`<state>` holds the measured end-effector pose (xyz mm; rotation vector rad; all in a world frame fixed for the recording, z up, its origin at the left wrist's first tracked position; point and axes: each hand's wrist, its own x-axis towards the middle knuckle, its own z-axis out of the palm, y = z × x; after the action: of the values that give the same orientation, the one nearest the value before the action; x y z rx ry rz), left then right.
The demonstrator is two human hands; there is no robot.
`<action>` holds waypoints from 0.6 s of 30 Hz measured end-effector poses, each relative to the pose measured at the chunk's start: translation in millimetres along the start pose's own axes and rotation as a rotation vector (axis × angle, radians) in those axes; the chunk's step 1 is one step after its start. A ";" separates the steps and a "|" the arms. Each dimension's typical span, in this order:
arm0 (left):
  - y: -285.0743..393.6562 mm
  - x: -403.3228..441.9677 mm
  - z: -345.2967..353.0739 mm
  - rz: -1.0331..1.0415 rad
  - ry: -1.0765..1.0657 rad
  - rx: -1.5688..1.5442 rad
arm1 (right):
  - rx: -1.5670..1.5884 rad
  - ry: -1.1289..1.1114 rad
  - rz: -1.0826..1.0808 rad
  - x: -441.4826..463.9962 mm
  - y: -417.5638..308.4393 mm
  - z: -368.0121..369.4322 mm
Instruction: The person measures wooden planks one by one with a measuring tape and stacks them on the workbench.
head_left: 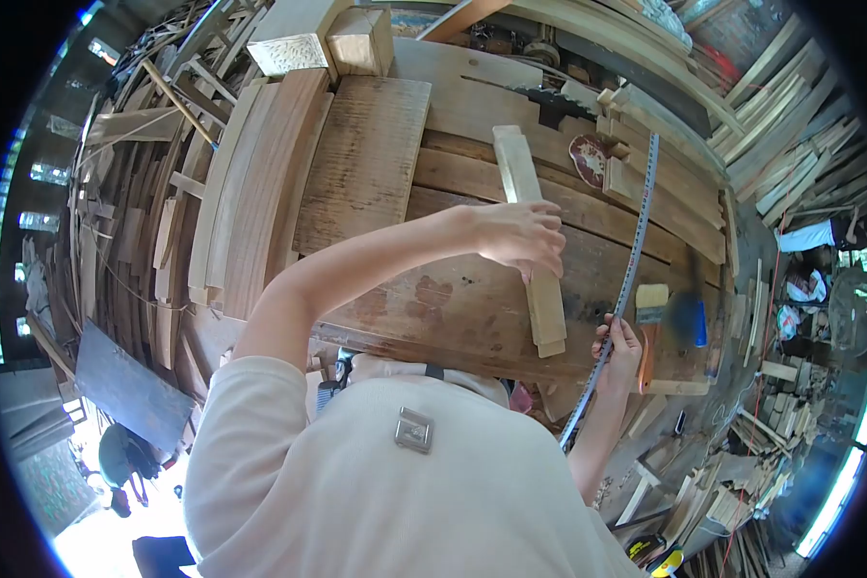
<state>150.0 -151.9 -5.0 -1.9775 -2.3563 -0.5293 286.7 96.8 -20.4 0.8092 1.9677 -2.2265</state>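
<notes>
My left hand (522,237) is closed over the middle of a pale wooden strip (546,313), its fingers curled at the right edge. The strip lies across the workbench (405,323), with one end pointing away from me and the other toward my body. Farther right, my right hand (623,349) pinches the blade of a tape measure (638,241). This printed blade stretches from the far side of the bench down past my hand; its case is hidden. Beside my right hand lies a paintbrush (651,306) with an orange handle.
Wide planks (366,154) and timber blocks (289,48) occupy the bench's left and far left. A toothed saw blade (559,104) and a reddish-brown rounded piece (588,159) lie at the back. A blue-handled tool (699,324) is at right. Stacked lumber (800,144) surrounds the bench.
</notes>
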 end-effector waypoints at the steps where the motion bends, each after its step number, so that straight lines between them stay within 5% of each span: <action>1: 0.3 -1.8 5.0 -0.002 0.061 0.001 | 0.038 0.016 0.003 4.5 1.2 0.9; 5: 38.1 -6.5 -31.6 -0.115 0.288 -0.149 | 0.107 0.061 -0.040 24.3 18.8 -11.3; 6: 50.7 -8.7 -51.2 -0.125 0.394 -0.174 | 0.273 0.253 -0.031 6.7 4.6 10.3; 8: 75.4 -15.9 -84.0 -0.249 0.478 -0.238 | 0.457 0.282 0.011 30.4 46.2 -33.3; 9: 83.5 -21.4 -95.8 -0.364 0.567 -0.300 | 0.174 0.293 -0.003 32.6 41.2 -29.4; 12: 95.0 -44.0 -113.5 -0.581 0.818 -0.145 | -0.023 0.049 0.029 11.5 0.7 -1.1; 18: 79.9 -105.6 -111.5 -1.218 0.647 0.389 | -0.022 0.036 0.016 12.6 -0.7 -1.6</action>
<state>225.3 -271.3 95.3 -0.0117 -2.5877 -0.5086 276.1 102.0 -25.1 0.8654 1.9901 -2.1930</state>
